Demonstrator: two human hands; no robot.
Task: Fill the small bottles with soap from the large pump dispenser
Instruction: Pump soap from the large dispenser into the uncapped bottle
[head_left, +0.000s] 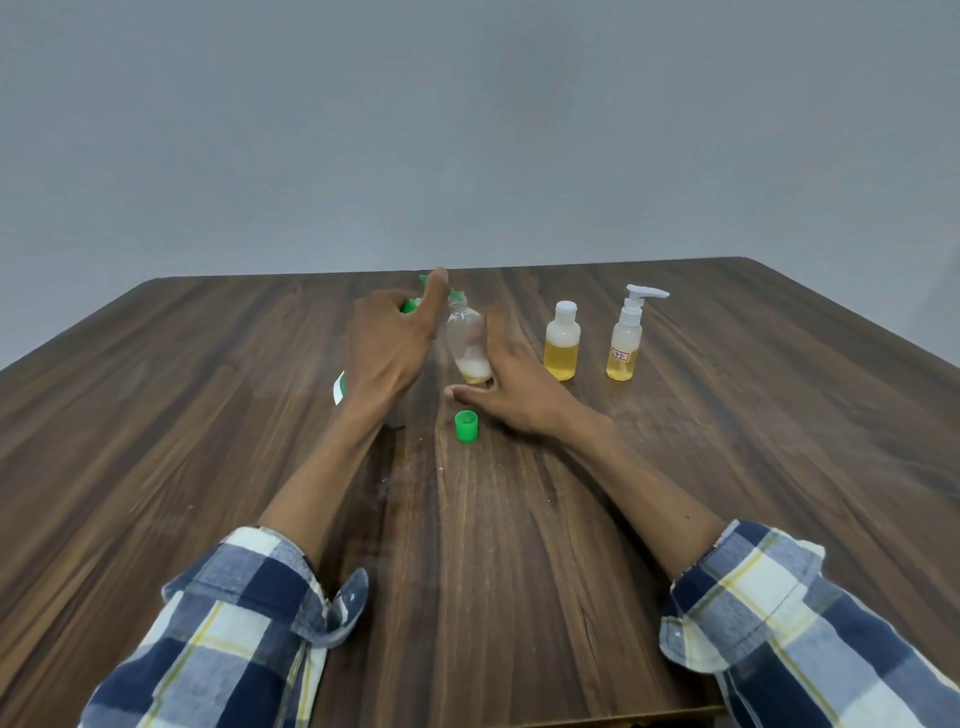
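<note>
My left hand (389, 348) sits on top of the large pump dispenser (340, 388), with its fingers round the green pump head; it hides most of the dispenser. The green nozzle (456, 294) points right, into the mouth of a small clear bottle (467, 338). My right hand (511, 384) holds that bottle tilted under the nozzle, fingers behind it and thumb low in front. A little pale yellow soap lies in the bottle's bottom. Its green cap (466, 426) stands on the table just in front.
Two more small bottles stand to the right on the dark wooden table (208, 415): one with a white cap (562, 343) and one with a white pump top (626, 338), both partly filled with yellow soap. A plain grey wall is behind.
</note>
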